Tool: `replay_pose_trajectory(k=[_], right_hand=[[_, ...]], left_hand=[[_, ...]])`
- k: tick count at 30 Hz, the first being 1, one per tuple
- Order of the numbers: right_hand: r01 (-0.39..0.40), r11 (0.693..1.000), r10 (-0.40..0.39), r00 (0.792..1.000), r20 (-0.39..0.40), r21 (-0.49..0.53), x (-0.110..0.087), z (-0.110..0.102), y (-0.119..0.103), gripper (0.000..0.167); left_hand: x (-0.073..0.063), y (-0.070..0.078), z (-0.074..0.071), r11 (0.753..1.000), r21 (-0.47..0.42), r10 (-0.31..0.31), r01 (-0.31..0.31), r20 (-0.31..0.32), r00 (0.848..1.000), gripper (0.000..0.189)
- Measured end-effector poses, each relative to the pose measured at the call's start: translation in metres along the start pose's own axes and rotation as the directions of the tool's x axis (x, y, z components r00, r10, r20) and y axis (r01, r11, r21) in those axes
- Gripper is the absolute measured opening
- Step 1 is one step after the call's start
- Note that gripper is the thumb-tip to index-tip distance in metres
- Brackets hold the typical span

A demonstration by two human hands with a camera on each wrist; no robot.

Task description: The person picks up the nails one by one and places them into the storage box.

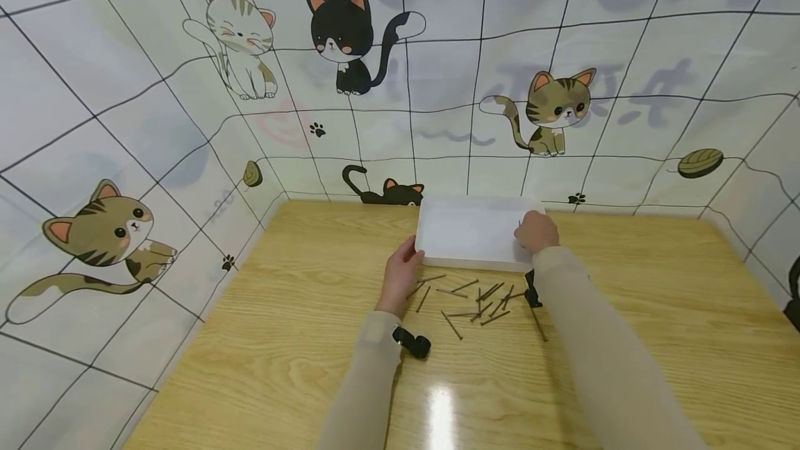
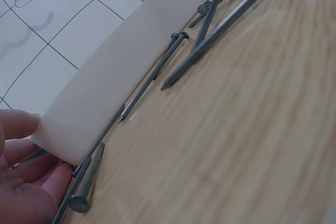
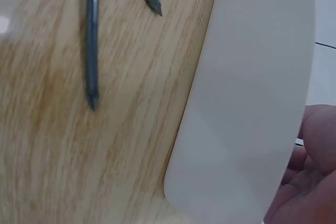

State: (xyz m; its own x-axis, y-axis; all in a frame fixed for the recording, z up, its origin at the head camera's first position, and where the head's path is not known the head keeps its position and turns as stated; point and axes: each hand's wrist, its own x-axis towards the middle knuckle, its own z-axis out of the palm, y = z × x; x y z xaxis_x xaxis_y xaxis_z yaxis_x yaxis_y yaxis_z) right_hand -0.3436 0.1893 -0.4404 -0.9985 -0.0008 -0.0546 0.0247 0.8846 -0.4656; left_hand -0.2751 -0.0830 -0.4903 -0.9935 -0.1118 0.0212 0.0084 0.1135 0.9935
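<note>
My left hand [image 1: 400, 276] grips the near left corner of a shallow white tray [image 1: 471, 262], its thumb at the rim in the left wrist view. Over the tray's right end, my right hand [image 1: 539, 231] has its fingers curled, and a thin dark nail end [image 1: 520, 223] shows at the fingertips. Most of that nail is hidden by the hand. Several dark steel nails [image 1: 460, 314] lie scattered on the table in front of the tray. Two nails [image 2: 86, 184] lie right beside the left fingers, along the tray's wall.
The wooden table [image 1: 300, 339] meets a wall covering [image 1: 450, 130] with printed cats at the back and left. One nail [image 1: 539, 325] lies apart, near the right sleeve. A black object [image 1: 794, 297] stands at the far right edge of view.
</note>
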Motion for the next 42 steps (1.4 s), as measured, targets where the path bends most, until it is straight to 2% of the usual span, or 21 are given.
replay_pose_trajectory(k=[7, 13, 27, 34, 42], right_hand=[[0.001, 0.998, -0.001, 1.0, 0.007, -0.057, 0.006, 0.005, 0.003, 0.019], [0.021, 0.997, -0.019, 1.0, 0.02, -0.071, 0.011, 0.008, 0.008, 0.02], [0.07, 0.989, -0.071, 0.997, -0.006, -0.13, 0.006, 0.006, 0.006, 0.024], [0.052, 0.995, -0.048, 0.998, 0.047, -0.081, -0.007, -0.012, 0.0, 0.035], [0.013, 0.998, -0.009, 0.998, 0.054, -0.063, -0.017, -0.03, -0.003, 0.037]], left_hand=[[0.001, 0.0, 0.0, 1.0, -0.018, -0.009, 0.009, 0.001, 1.0, 0.041], [0.0, 0.0, 0.001, 1.0, -0.014, -0.022, 0.022, -0.001, 1.0, 0.041], [0.0, 0.001, -0.001, 1.0, 0.002, -0.029, 0.029, -0.009, 1.0, 0.041], [-0.001, 0.002, 0.002, 1.0, 0.027, 0.002, -0.002, -0.009, 1.0, 0.041], [-0.002, 0.001, 0.0, 0.999, 0.016, -0.034, 0.034, 0.009, 0.999, 0.043]])
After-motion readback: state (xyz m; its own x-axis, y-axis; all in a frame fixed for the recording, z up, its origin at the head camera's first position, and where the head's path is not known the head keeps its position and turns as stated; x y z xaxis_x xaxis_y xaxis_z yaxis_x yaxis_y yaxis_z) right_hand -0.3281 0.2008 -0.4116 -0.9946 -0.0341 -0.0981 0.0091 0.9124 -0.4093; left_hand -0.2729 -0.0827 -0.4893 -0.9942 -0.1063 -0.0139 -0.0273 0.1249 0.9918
